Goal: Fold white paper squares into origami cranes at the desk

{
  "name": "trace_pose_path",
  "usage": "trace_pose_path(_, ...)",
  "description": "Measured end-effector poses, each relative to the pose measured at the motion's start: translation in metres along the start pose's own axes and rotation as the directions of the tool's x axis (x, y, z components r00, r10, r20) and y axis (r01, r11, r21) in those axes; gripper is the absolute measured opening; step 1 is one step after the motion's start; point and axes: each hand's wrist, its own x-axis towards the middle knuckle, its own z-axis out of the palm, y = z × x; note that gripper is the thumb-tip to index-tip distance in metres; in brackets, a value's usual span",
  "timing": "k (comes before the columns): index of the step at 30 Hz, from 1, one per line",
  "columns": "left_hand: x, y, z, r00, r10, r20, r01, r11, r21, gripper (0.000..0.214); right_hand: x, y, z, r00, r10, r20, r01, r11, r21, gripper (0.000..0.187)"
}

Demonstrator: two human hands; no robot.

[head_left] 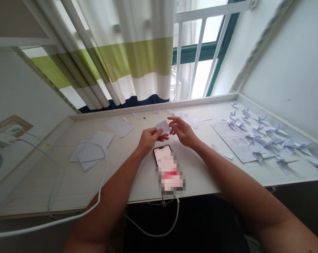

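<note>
Near the left hand [149,140] lies a phone [169,169]; farther right, paper cranes [292,144].

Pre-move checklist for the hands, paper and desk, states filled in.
1. Left hand holding the small paper: ok, thumb on top.
2. Right hand touching that paper: cannot tell; fingers are at its edge.
3. Phone lying on the desk: ok.
4. White cable off the left forearm: cannot tell; they overlap in view.
5. Paper birds apart from both hands: ok.
</note>
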Motion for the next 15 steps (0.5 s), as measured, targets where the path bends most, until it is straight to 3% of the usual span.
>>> trace_pose_path(5,0.0003,0.0032,-0.0062,0.999,-0.034,0.035,0.035,0.999,-0.03,0.053,-0.0009,-0.0056,-0.0073,0.985,-0.118,0.128,0.133,0.984,-0.115,0.034)
trace_pose_path(15,0.0013,0.0035,-0.0099,0.995,-0.077,0.066,0.078,0.997,-0.011,0.051,-0.0027,-0.0047,-0.0084,0.985,-0.082,0.155,0.096,0.991,-0.089,0.03)
